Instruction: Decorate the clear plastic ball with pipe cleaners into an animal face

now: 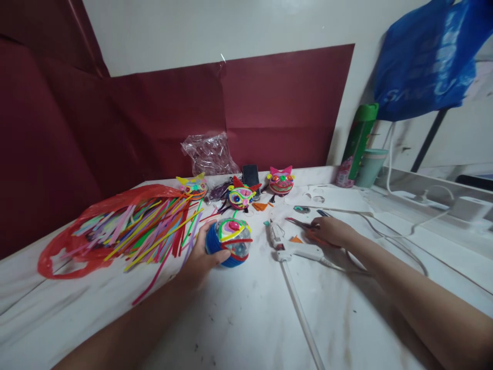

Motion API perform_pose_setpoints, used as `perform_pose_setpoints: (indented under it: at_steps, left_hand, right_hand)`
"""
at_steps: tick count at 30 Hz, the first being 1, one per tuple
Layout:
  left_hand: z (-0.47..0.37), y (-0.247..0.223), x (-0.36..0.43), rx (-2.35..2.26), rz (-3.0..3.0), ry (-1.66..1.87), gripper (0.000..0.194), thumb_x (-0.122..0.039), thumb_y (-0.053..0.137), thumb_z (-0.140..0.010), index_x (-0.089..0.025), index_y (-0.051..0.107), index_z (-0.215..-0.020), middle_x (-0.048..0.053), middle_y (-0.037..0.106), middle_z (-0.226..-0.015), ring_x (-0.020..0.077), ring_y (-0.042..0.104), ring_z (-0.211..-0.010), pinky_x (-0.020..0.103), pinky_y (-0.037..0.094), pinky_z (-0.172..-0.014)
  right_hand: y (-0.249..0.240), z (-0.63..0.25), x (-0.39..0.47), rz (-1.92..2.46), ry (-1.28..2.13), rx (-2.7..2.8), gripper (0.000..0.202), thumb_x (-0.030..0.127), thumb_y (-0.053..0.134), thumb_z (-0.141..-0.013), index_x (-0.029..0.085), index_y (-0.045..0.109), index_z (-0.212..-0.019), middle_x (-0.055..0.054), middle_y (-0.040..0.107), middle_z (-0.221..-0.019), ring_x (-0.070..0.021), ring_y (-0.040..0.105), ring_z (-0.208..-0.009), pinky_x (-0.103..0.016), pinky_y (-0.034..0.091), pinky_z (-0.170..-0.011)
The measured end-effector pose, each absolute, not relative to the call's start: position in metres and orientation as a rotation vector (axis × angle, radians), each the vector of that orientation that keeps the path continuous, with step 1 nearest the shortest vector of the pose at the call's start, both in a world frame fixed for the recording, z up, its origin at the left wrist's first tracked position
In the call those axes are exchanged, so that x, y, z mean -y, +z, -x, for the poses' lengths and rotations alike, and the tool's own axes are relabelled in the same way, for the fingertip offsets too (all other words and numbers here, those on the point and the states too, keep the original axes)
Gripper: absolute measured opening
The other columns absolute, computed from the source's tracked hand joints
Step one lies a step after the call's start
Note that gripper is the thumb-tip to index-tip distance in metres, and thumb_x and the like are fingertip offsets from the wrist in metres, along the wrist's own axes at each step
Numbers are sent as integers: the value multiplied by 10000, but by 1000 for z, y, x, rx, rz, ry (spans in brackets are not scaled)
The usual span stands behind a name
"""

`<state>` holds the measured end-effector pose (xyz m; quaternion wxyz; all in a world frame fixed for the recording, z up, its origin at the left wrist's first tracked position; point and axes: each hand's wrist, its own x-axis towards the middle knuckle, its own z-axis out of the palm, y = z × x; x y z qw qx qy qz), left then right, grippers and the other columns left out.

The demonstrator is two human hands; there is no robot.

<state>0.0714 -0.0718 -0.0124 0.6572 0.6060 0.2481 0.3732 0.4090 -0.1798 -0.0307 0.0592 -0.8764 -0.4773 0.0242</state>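
My left hand (200, 262) is wrapped round a clear ball (239, 248) partly covered in coloured fuzzy strips. Its lower part is blue, and a pink bead-like spot sits in white, yellow and green bands on top, with a red strip across the front. My right hand (333, 231) is closed on a pair of scissors (300, 223) with orange handles, blades pointing left, low over the table. Between my hands lies a white glue gun (283, 249) with a long clear glue stick (302, 313) projecting from its back toward me.
Several coloured strips (154, 231) spill from a red plastic bag (57, 257) at left. Decorated balls with ears (241, 196) stand at the back near a phone (251, 176). Orange scraps (262, 206), cables (404, 249), a green spray can (356, 146) and a cup (372, 168) are around.
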Motion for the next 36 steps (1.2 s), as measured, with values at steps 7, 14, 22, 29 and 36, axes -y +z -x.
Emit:
perform_pose_setpoints:
  at_steps: [7, 14, 22, 29, 36]
  left_hand:
    - [-72, -21, 63, -313, -1157, 809, 715, -222, 626, -725, -243, 315, -1368, 108, 612, -1221, 302, 585, -1095, 458, 480, -904]
    - [-67, -39, 43, -137, -985, 710, 534, -345, 508, -813, -199, 440, -1322, 118, 638, -1196, 334, 567, -1116, 532, 428, -936]
    - [-53, -37, 26, -38, -895, 575, 461, -412, 421, -869, -239, 504, -1288, 75, 681, -1141, 283, 565, -1136, 491, 399, -972]
    - [-54, -35, 25, -24, -884, 633, 427, -433, 398, -876, -247, 574, -1217, 61, 691, -1122, 251, 571, -1131, 461, 389, -991]
    - [-49, -36, 19, 39, -866, 611, 457, -512, 407, -847, -280, 590, -1196, 47, 677, -1156, 245, 570, -1138, 464, 365, -1017]
  right_hand:
    - [-33, -423, 182, 2682, 82, 1407, 392, 423, 482, -796, 151, 653, -1021, -164, 670, -989, -319, 625, -879, -334, 406, -616]
    - [-40, -435, 178, 2670, 76, 1450, 359, 417, 482, -797, 161, 660, -975, -152, 667, -983, -302, 620, -896, -321, 410, -648]
    - [-32, -426, 184, 2614, 50, 1462, 386, 401, 536, -777, 156, 637, -1057, -163, 650, -1057, -316, 587, -979, -344, 423, -725]
    - [-28, -410, 182, 2613, -83, 1266, 287, 308, 476, -809, 126, 663, -927, -182, 676, -936, -285, 638, -833, -310, 408, -616]
    - [-21, -412, 182, 2508, -80, 1216, 249, 239, 465, -805, 158, 671, -919, -130, 699, -853, -242, 646, -731, -269, 379, -551]
